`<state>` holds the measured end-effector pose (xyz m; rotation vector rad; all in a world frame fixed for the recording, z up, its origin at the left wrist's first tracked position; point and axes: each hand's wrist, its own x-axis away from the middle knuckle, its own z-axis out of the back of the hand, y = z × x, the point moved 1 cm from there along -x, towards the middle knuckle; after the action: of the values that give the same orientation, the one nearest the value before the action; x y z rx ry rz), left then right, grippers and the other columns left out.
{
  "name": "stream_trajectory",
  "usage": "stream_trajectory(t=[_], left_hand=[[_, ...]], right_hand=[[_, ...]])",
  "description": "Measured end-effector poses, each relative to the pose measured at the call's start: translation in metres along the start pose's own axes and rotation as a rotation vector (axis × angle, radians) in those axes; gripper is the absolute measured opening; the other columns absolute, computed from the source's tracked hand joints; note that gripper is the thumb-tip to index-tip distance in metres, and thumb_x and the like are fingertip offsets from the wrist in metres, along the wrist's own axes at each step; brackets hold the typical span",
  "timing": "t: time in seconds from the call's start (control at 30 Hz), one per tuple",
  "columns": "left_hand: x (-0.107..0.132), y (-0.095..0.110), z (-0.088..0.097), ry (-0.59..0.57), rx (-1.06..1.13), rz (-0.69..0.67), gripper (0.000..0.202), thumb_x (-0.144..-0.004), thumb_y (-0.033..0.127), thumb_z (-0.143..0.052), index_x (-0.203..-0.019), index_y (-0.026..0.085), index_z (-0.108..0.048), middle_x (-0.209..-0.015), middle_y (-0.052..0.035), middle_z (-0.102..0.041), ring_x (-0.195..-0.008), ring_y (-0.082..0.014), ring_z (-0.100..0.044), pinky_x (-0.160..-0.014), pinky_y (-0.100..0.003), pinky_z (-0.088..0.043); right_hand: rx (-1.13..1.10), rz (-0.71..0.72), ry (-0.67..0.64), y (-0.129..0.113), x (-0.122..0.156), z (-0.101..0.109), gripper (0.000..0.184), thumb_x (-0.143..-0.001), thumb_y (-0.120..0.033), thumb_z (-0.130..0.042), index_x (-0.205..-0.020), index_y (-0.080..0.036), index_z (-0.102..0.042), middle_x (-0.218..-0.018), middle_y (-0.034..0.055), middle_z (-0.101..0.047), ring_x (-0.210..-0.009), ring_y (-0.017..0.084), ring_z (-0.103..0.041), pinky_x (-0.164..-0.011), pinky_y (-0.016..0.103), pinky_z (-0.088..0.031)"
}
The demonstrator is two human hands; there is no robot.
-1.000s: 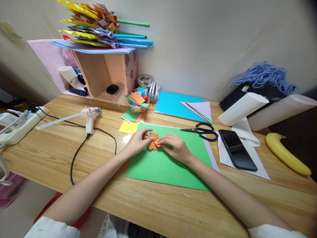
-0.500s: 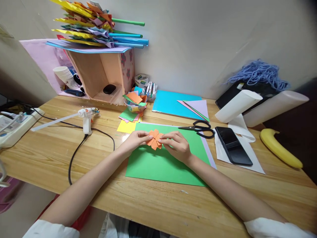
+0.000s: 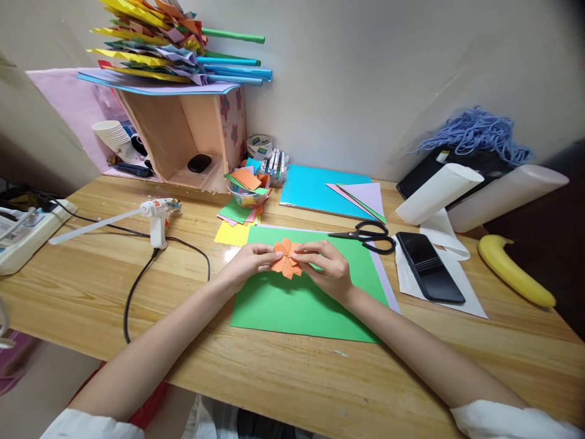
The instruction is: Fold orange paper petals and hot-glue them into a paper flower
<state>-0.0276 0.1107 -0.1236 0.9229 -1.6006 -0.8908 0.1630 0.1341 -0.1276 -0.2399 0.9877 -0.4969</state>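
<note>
An orange paper flower [image 3: 287, 262] with several petals is held over a green sheet of paper [image 3: 301, 311]. My left hand [image 3: 249, 263] pinches its left edge between thumb and fingers. On the other side, my right hand [image 3: 325, 267] is closed on the right petals, its thumb and index finger near the flower's middle. Black-handled scissors [image 3: 365, 235] lie partly on the green sheet's upper right corner. Pieces of coloured paper [image 3: 235, 213] lie past my left hand.
To the left, a white glue gun [image 3: 158, 222] stands with its black cord curving along the table. A phone [image 3: 429, 266] and a banana [image 3: 516, 271] lie at the right. Behind are a pink box [image 3: 235, 122], a tub of paper scraps [image 3: 247, 198] and blue sheets [image 3: 311, 189].
Both hands keep hold of the paper flower, which has turned or tilted slightly. The whole view has shifted a little; other things stay in place.
</note>
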Motion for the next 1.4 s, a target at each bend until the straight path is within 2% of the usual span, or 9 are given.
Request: stream_trajectory(t=[0.5,0.7,0.77,0.87,0.97,1.03,1.17,1.4], left_hand=[[-0.001,-0.001,0.001,0.011,0.021,0.013,0.026,-0.06,0.034,-0.074,-0.07,0.013,-0.063,-0.075,-0.0044,-0.064,-0.068,-0.0115,-0.058,-0.071,-0.025,-0.044],[0.0,0.002,-0.001,0.085,-0.074,-0.057,0.025,-0.061,0.034,-0.073,-0.071,0.013,-0.064,-0.072,-0.0023,-0.063,-0.068,-0.0116,-0.058,-0.068,-0.024,-0.045],[0.0,0.003,-0.001,0.1,-0.11,-0.082,0.025,-0.062,0.034,-0.072,-0.073,0.013,-0.065,-0.072,-0.0026,-0.064,-0.067,-0.012,-0.058,-0.067,-0.024,-0.045],[-0.001,0.002,-0.003,0.061,-0.158,-0.116,0.025,-0.063,0.034,-0.071,-0.073,0.012,-0.066,-0.073,-0.0044,-0.066,-0.066,-0.0135,-0.06,-0.066,-0.025,-0.046],[-0.001,-0.001,-0.004,-0.002,-0.198,-0.169,0.028,-0.065,0.036,-0.07,-0.081,0.012,-0.068,-0.08,-0.0072,-0.069,-0.074,-0.0171,-0.063,-0.071,-0.028,-0.048],[-0.001,-0.002,-0.005,0.017,-0.208,-0.198,0.034,-0.064,0.036,-0.071,-0.088,0.012,-0.067,-0.084,-0.0081,-0.069,-0.078,-0.019,-0.064,-0.074,-0.03,-0.049],[0.003,0.002,-0.007,0.117,-0.191,-0.215,0.05,-0.057,0.034,-0.077,-0.099,0.011,-0.063,-0.079,-0.0068,-0.068,-0.073,-0.0193,-0.065,-0.071,-0.031,-0.052],[0.01,0.01,-0.01,0.181,-0.125,-0.222,0.049,-0.055,0.029,-0.078,-0.098,0.012,-0.061,-0.069,-0.0023,-0.067,-0.065,-0.0156,-0.066,-0.066,-0.027,-0.054]], right_hand=[[0.035,0.007,-0.009,0.002,0.001,-0.002,0.028,-0.084,-0.012,-0.052,-0.104,-0.028,-0.063,-0.091,0.0053,-0.065,-0.08,0.018,-0.06,-0.071,0.035,-0.049],[-0.089,-0.011,-0.147,0.003,-0.001,0.004,0.038,-0.081,-0.009,-0.043,-0.108,-0.027,-0.061,-0.105,0.0059,-0.06,-0.09,0.02,-0.056,-0.075,0.037,-0.049],[-0.169,-0.148,-0.126,0.003,-0.005,0.007,0.036,-0.083,-0.012,-0.04,-0.11,-0.026,-0.059,-0.108,0.0065,-0.057,-0.089,0.019,-0.056,-0.073,0.035,-0.049],[-0.285,-0.473,-0.099,0.006,-0.011,0.006,0.028,-0.084,-0.024,-0.047,-0.111,-0.022,-0.057,-0.101,0.0069,-0.059,-0.078,0.016,-0.056,-0.064,0.03,-0.048],[-0.464,-0.701,-0.202,0.009,-0.012,-0.002,0.023,-0.078,-0.035,-0.059,-0.091,-0.017,-0.062,-0.083,0.0049,-0.063,-0.068,0.015,-0.057,-0.057,0.026,-0.046],[-0.567,-0.795,-0.227,0.011,-0.012,-0.007,0.024,-0.073,-0.039,-0.063,-0.077,-0.016,-0.061,-0.073,0.0035,-0.063,-0.064,0.014,-0.056,-0.055,0.025,-0.045],[-0.663,-0.961,-0.163,0.008,-0.012,-0.009,0.029,-0.066,-0.042,-0.069,-0.071,-0.015,-0.059,-0.066,0.001,-0.061,-0.058,0.013,-0.054,-0.054,0.025,-0.043],[-0.779,-1.134,-0.115,-0.003,-0.012,-0.008,0.031,-0.061,-0.041,-0.072,-0.064,-0.015,-0.056,-0.061,-0.0024,-0.058,-0.056,0.009,-0.052,-0.057,0.023,-0.041]])
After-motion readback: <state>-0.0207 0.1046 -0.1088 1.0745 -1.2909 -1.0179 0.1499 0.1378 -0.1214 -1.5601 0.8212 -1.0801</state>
